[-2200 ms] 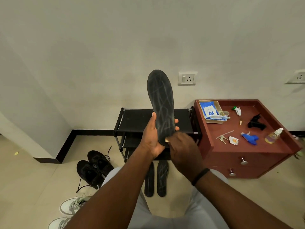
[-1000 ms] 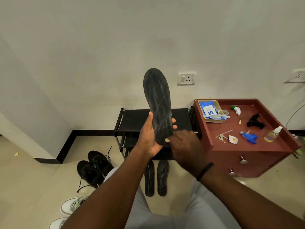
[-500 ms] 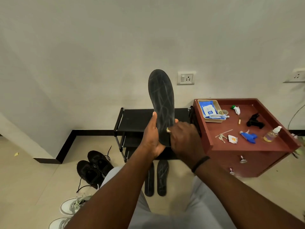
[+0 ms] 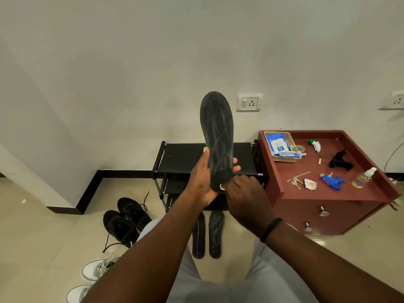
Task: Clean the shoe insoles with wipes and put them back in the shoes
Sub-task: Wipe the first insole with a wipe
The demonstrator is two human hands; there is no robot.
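My left hand (image 4: pixel 200 180) grips a dark insole (image 4: pixel 217 136) upright in front of me, thumb on its left edge and fingertips showing at its right edge. At the insole's heel end my right hand (image 4: pixel 244 197) has its thumb on the face and its fingers curled behind; no wipe shows in it. Two more dark insoles (image 4: pixel 207 235) lie side by side on the floor between my knees. A pair of black shoes (image 4: pixel 126 219) stands on the floor to the left. A blue pack of wipes (image 4: pixel 277 145) lies in a small tray on the red cabinet.
A black shoe rack (image 4: pixel 181 156) stands against the wall behind the insole. To its right, the red cabinet (image 4: pixel 328 202) carries keys, a blue sprayer head, a small bottle and a black tool. White sneakers (image 4: pixel 96 270) sit at the lower left.
The insole has stayed upright in my left hand. My right hand has shifted slightly around the heel end, its thumb rubbing there.
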